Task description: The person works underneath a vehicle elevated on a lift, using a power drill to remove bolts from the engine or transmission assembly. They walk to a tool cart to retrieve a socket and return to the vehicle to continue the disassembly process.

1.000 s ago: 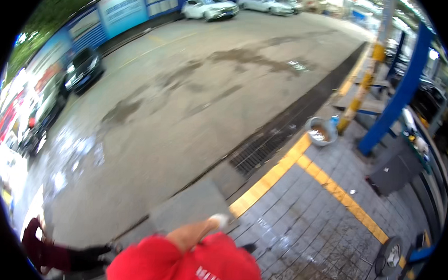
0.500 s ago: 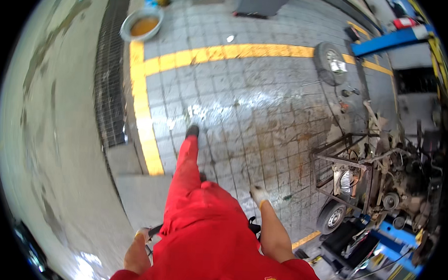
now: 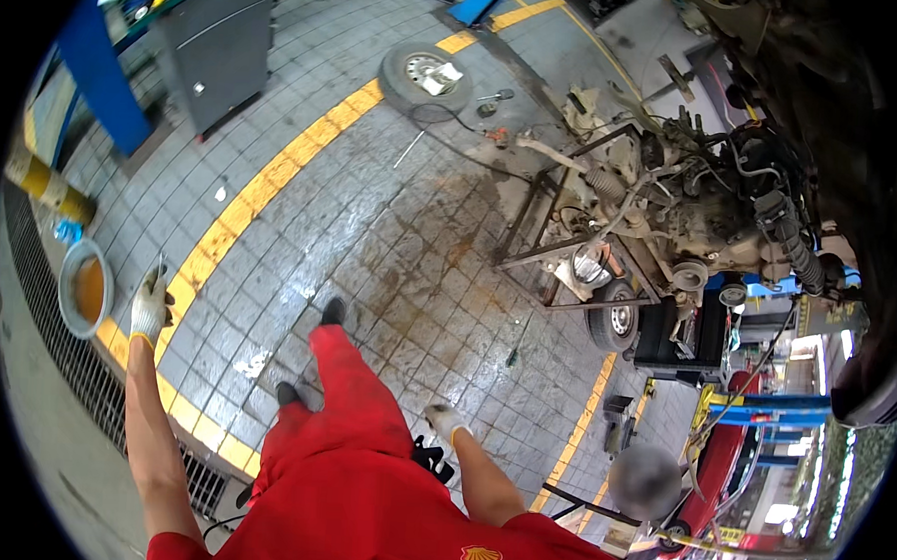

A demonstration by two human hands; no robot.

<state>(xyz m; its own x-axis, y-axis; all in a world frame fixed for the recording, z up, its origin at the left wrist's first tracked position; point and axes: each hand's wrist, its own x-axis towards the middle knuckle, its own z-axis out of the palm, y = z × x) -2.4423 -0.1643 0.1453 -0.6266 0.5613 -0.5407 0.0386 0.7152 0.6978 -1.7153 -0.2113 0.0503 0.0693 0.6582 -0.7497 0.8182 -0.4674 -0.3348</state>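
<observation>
a: left hand [image 3: 150, 305], in a dirty white work glove, is raised out to the person's left above the yellow painted floor stripe [image 3: 273, 177]. the grip appears clenched on a thin dark metal rod or tool [image 3: 160, 267] that pokes up from the fist; too small to say what kind.

b: and the right?

a: right hand [image 3: 444, 420], gloved the same, hangs low beside the red coverall leg [image 3: 348, 396]. it looks empty, but whether the fingers are curled or released cannot be told; the glove is seen nearly end-on.

b: why the arms out like that?

a: judged, not seen: the person is mid-stride on the wet grey paving tiles [image 3: 410, 248], one black shoe [image 3: 333, 310] forward, arms swung for balance.

b: surroundings?

a: round metal basin of orange-brown liquid [image 3: 85, 289] lies near the left hand, beside the drain grate [image 3: 60, 348]. a greasy engine on a steel frame stand [image 3: 672, 205] sits well apart to the right; a loose tyre with rim [image 3: 425, 76] lies beyond.

b: obscured items?

a: a black object [image 3: 433, 458] behind the right forearm is half hidden. the frame's right edge is blocked by a dark mass.
</observation>
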